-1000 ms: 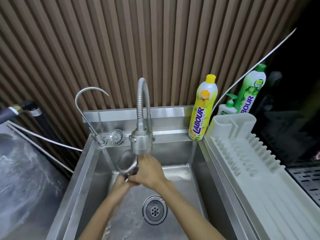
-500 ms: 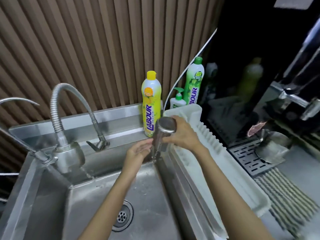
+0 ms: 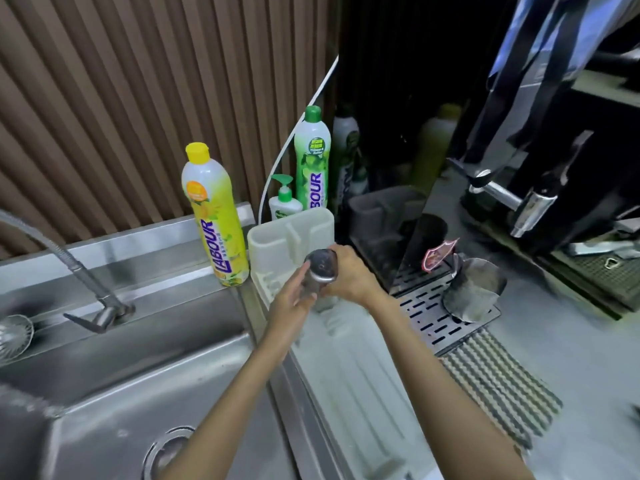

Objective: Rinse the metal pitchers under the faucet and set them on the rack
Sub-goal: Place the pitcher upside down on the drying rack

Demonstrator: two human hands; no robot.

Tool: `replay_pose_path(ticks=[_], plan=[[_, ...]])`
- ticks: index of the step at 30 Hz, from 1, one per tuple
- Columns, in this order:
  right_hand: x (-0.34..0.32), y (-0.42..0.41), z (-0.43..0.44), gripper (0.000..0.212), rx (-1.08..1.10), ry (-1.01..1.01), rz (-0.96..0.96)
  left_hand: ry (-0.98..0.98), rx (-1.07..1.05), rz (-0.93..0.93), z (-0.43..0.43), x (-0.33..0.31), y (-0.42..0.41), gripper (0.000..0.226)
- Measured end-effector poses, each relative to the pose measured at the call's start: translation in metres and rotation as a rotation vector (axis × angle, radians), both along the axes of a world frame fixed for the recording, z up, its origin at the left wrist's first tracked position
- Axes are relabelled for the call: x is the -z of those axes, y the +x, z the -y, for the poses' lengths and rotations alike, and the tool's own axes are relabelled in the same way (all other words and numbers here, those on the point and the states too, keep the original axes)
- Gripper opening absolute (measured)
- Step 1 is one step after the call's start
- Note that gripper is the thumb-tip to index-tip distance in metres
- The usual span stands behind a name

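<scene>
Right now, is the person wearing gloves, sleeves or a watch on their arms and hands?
No. Both forearms are bare as far as the picture shows, with no sleeves in sight. The left hand and the right hand have no gloves. I see no watch, bracelet or ring, though the picture is a bit blurry for tiny things.

brown wall panel (image 3: 121, 98) ribbed in vertical slats, yellow plastic soap bottle (image 3: 216, 220) lettered in blue, green-capped green-and-white soap bottle (image 3: 311, 161), white pump bottle (image 3: 284, 204) topped in green, off-white plastic drying rack (image 3: 349, 368), silver metal pitcher (image 3: 320, 268), silver steel sink (image 3: 114, 386), grey mat (image 3: 495, 382) corrugated in wavy ridges, silver drip tray (image 3: 426, 317) slotted in dark rows
</scene>
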State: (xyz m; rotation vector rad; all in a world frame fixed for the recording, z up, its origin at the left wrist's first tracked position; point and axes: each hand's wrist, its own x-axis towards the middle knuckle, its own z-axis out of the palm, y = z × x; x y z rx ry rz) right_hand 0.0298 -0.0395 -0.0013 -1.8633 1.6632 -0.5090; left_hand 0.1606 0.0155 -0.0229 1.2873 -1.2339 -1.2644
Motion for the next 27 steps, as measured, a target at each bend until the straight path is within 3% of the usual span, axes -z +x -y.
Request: replay_pose_path(ticks=[8,16,20,23,27], plan=[[0.014,-0.005,-0.001,0.088,-0.025,-0.017,0.058,-0.123,-0.027,0.164,0.011,0.02,-0.002,0.068],[0.019,-0.009,0.006,0.089,-0.047,0.106,0.123,-0.071,-0.03,0.22,0.016,0.026,-0.002,0.069],[0.004,-0.018,0.001,0.1,-0.056,0.176,0.129,-0.141,-0.094,0.488,0.009,0.02,-0.009,0.061],[-0.022,-0.039,0.001,0.085,-0.059,0.202,0.076,-0.34,-0.168,0.436,0.007,0.0,-0.032,0.047],[-0.063,-0.08,-0.015,0.059,-0.116,0.301,-0.031,-0.392,0.0,0.322,0.011,-0.023,-0.08,0.036]])
